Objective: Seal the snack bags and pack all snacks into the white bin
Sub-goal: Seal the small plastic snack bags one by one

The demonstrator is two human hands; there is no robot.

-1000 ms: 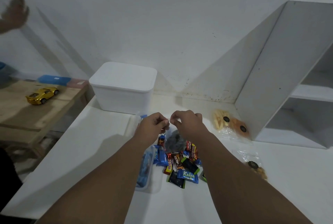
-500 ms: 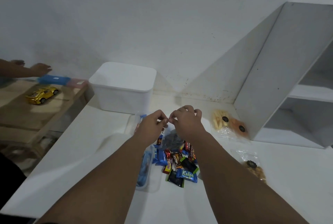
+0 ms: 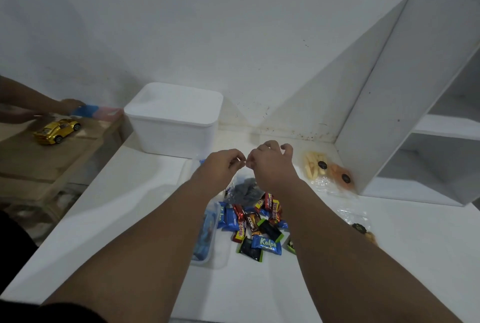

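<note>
My left hand point(image 3: 222, 166) and my right hand point(image 3: 270, 164) meet fingertip to fingertip and pinch the top edge of a clear bag of dark snacks point(image 3: 244, 191), which hangs below them above the table. Under it lies a pile of wrapped candies point(image 3: 255, 226). The white bin point(image 3: 172, 120) stands with its lid on, behind my hands at the back. A bag of yellow sticks point(image 3: 313, 168) and a bag of orange snacks point(image 3: 341, 178) lie to the right. Another clear bag point(image 3: 359, 226) lies near my right forearm.
A clear plastic container point(image 3: 206, 234) holding blue packs lies left of the candies. A white shelf unit point(image 3: 415, 104) stands at the right. On a wooden table at the left sit a yellow toy car point(image 3: 57, 130) and a blue-pink box point(image 3: 96, 111), touched by another person's hand point(image 3: 70, 104).
My hands have stayed pinching the bag's top, shifting only slightly. The other person's hand has come down from the wall to the blue box.
</note>
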